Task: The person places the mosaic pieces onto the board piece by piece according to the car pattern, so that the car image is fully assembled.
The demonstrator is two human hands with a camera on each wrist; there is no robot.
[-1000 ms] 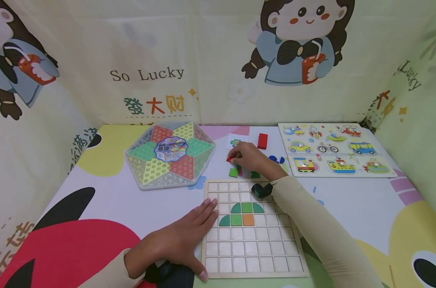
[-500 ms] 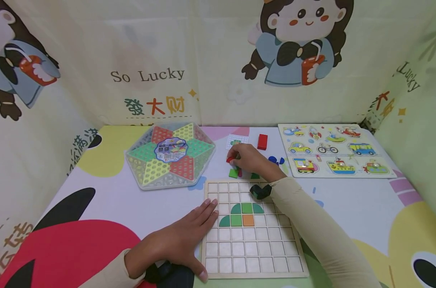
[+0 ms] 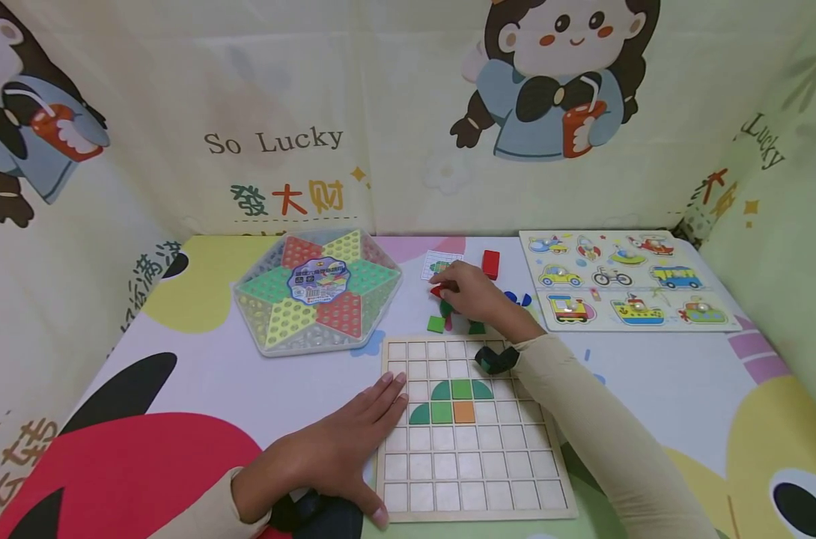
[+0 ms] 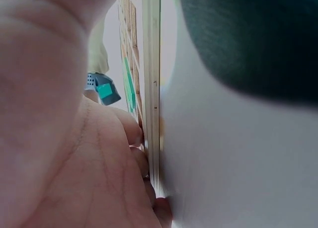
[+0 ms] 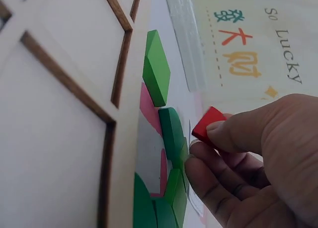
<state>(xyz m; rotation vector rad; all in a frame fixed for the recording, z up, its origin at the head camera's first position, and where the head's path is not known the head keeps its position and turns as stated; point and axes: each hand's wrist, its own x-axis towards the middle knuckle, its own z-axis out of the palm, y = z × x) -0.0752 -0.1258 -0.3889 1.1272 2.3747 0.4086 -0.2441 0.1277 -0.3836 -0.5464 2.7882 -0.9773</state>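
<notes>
My left hand (image 3: 343, 430) lies along the left edge of a wooden grid board (image 3: 472, 516), fingers straight and thumb at the lower corner. In the left wrist view its fingertips touch the board's side. Several green pieces and an orange square (image 3: 464, 412) sit in the board's cells. Beyond the far edge, my right hand (image 3: 472, 293) pinches a small red block (image 5: 211, 124) between thumb and fingers. Loose green pieces lie below that hand, among them a light green square (image 5: 156, 69) and a dark green curved piece (image 5: 170, 131).
A hexagonal star-patterned game box (image 3: 300, 329) stands at the back left. A vehicle puzzle board (image 3: 640, 296) lies at the back right. Between them are a small pattern card (image 3: 442, 263), a red block (image 3: 491, 264) and blue pieces (image 3: 516, 298).
My right hand has shifted slightly right and away from me with the red block, showing more of the green pieces beneath. My left hand stays in place.
</notes>
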